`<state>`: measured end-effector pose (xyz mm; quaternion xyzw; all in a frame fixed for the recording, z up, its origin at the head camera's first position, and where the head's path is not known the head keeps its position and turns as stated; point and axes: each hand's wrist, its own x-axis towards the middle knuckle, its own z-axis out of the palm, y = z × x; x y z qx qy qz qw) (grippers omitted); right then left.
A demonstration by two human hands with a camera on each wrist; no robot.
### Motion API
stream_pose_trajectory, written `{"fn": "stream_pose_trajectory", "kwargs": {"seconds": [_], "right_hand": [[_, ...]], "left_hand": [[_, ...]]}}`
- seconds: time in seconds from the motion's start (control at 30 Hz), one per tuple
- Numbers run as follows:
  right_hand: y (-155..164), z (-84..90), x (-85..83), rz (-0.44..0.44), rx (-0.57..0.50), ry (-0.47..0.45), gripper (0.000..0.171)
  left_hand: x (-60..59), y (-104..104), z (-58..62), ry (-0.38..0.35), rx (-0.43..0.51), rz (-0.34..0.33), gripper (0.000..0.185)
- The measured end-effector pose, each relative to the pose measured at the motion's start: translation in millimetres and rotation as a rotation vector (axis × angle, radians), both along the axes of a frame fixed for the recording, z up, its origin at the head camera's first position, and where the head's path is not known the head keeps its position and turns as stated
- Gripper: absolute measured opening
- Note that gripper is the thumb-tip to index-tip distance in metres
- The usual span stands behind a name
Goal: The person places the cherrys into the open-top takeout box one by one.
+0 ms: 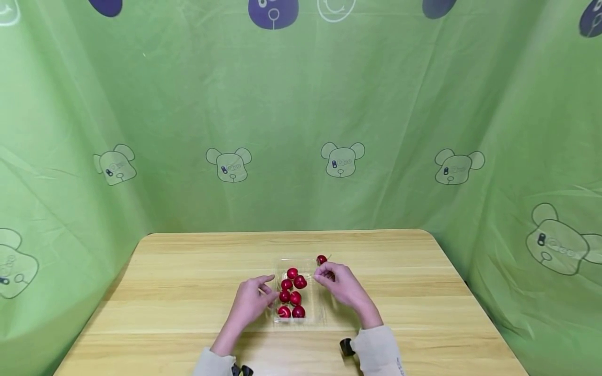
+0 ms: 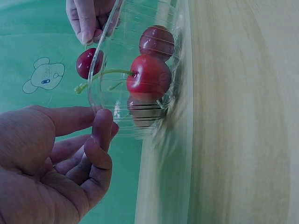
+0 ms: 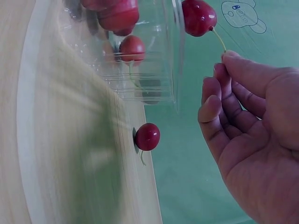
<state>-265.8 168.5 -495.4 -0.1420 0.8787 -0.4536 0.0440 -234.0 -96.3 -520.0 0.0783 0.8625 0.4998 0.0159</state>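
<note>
A clear plastic tray [image 1: 316, 314] [image 2: 122, 37] [image 3: 154, 60] sits mid-table with several red cherries [image 1: 295, 298] [image 2: 149, 77] [image 3: 132, 46] in it. My left hand [image 1: 270, 293] [image 2: 100, 129] is at the tray's left side, thumb and curled index finger holding its rim. My right hand [image 1: 325, 273] [image 3: 225, 70] is just right of the tray and holds a single cherry [image 1: 322, 259] [image 2: 86, 63] [image 3: 198, 16] by its stem, lifted beside the tray's far right corner. Another loose cherry [image 3: 147, 136] lies on the table [image 1: 188, 292] under that hand.
The wooden table is walled on three sides by a green cloth backdrop [image 1: 301, 130] printed with bear heads. Bare wood lies to the left, right and beyond the tray. Beige sleeves and black wrist mounts [image 1: 345, 347] show at the near edge.
</note>
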Motion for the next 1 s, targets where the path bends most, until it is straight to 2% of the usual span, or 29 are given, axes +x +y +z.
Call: {"fn": "stream_pose_trajectory", "kwargs": {"seconds": [0.5, 0.73, 1.0], "right_hand": [[-8.5, -2.9, -0.9, -0.017, -0.002, 0.011, 0.005], [-13.5, -3.5, -0.5, -0.001, 0.026, 0.059, 0.004], [-18.0, -4.9, -0.6, -0.007, 0.078, 0.097, 0.012]], "left_hand": [[-0.3, 0.4, -0.4, -0.007, 0.002, 0.001, 0.052], [-0.5, 0.7, -0.7, -0.003, -0.001, 0.005, 0.052], [-0.3, 1.0, -0.6, 0.002, -0.003, 0.004, 0.052]]}}
